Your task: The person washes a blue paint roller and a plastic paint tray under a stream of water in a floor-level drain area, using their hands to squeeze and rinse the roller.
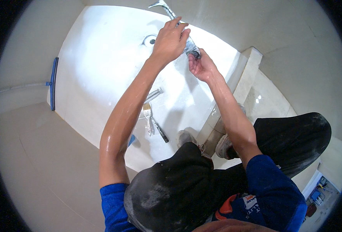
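A metal hammer with a hooked, claw-like head slants across the far part of the white floor surface. My left hand is closed round its shaft, back of the hand up. At the lower end, which looks grey and dark, my right hand is cupped palm up with curled fingers against it. Part of the shaft is hidden behind my left fingers. Both forearms look wet. Nearer to me lie a paintbrush with a whitish handle, a dark-handled tool and a silvery tool.
A round drain sits beside my left hand in the white floor. Against the left wall leans a blue squeegee. A raised tiled ledge runs along the right, near my shoes. A blue object shows partly behind my left forearm.
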A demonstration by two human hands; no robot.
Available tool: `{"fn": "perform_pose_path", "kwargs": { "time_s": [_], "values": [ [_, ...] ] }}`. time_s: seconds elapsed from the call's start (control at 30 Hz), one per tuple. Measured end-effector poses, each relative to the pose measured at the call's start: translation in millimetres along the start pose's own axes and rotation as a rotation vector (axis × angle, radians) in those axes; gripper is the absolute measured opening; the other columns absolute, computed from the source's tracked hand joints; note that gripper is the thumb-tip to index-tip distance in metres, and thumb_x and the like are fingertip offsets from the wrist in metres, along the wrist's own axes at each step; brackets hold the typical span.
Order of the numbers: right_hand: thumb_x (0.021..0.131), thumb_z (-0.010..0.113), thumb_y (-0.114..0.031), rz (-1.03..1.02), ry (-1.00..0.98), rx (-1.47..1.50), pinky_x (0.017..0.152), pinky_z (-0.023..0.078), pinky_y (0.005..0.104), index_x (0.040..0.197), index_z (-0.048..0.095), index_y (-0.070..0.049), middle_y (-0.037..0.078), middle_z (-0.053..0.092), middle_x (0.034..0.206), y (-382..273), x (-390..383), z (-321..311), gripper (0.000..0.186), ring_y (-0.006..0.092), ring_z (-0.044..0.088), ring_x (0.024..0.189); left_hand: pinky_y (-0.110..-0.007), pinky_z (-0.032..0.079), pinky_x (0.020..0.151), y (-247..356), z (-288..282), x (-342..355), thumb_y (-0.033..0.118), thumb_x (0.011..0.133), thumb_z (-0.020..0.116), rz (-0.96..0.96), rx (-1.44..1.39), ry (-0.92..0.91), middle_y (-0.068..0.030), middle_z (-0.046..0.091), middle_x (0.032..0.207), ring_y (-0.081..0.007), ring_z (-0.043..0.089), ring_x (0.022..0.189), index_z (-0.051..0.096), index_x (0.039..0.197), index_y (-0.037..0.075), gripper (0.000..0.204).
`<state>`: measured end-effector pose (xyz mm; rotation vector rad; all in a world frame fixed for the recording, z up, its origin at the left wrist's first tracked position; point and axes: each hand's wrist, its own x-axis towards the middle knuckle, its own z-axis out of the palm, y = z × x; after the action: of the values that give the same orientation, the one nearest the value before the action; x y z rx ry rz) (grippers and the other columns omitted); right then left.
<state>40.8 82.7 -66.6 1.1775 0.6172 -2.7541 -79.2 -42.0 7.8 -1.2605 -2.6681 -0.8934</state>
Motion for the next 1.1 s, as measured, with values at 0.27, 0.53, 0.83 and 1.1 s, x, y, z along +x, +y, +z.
{"fn": "perform_pose_path", "kwargs": {
  "time_s": [0.27, 0.53, 0.83, 1.1],
  "values": [
    [0.103, 0.062, -0.036, 0.009, 0.053, -0.121, 0.06, 0.058, 0.0247, 0.099, 0.058, -0.003, 0.007, 0.068, 0.087, 9, -1, 9, 0.033, 0.0119, 0.066, 0.071, -0.046, 0.04, 0.114, -28, -12, -31, 0.039, 0.1, 0.062, -0.206, -0.322, 0.123, -0.0271, 0.045, 0.153, -0.0418, 0.048, 0.138, 0.063, 0.135, -0.001, 0.053],
    [0.104, 0.062, -0.036, -0.054, 0.033, -0.489, 0.076, 0.056, 0.0263, 0.112, 0.063, 0.003, 0.009, 0.069, 0.092, 50, -28, 22, 0.04, 0.0127, 0.065, 0.08, -0.047, 0.047, 0.104, -67, -11, -107, 0.032, 0.096, 0.072, -1.044, -1.148, 0.162, -0.0215, 0.052, 0.144, -0.0312, 0.057, 0.127, 0.033, 0.152, -0.006, 0.078],
    [0.102, 0.063, -0.036, -0.093, -0.051, -0.587, 0.071, 0.056, 0.0283, 0.108, 0.066, 0.004, 0.011, 0.071, 0.087, 76, -29, 9, 0.04, 0.0145, 0.067, 0.075, -0.045, 0.052, 0.108, -37, -19, -144, 0.007, 0.103, 0.055, -1.06, -1.467, 0.266, -0.0208, 0.048, 0.145, -0.0317, 0.056, 0.13, 0.027, 0.156, 0.008, 0.06],
    [0.095, 0.068, -0.057, 0.013, -0.129, -0.934, 0.066, 0.059, 0.0305, 0.097, 0.068, 0.004, 0.012, 0.072, 0.082, 40, -35, 5, 0.06, 0.0164, 0.072, 0.073, -0.047, 0.053, 0.108, -4, -32, -132, -0.004, 0.093, 0.048, -1.048, -1.313, 0.366, -0.0229, 0.047, 0.146, -0.0347, 0.055, 0.131, 0.028, 0.157, 0.007, 0.067]
  ]
}}
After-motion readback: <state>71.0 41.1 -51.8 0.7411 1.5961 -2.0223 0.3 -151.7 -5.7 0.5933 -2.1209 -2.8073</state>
